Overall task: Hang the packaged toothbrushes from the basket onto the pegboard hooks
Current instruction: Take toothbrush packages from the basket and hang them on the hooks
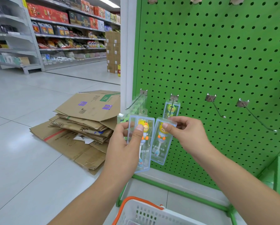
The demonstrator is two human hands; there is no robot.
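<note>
My left hand [126,143] grips a clear packaged toothbrush with a yellow duck figure [144,153], held upright below the leftmost hook [136,99]. My right hand [184,132] pinches the top of a second yellow-duck package [160,145], just under the tip of the second hook [171,108]. A green-figure package [171,109] hangs on that second hook against the green pegboard [217,62]. Several clear packages [136,106] hang on the leftmost hook. The white basket with an orange handle [145,211] sits at the bottom edge.
Two bare hooks [217,108] [257,117] stick out of the pegboard to the right. A pile of flattened cardboard boxes [81,124] lies on the tiled floor to the left. Stocked shelves [63,30] line the aisle behind. A green shelf edge [278,172] is at right.
</note>
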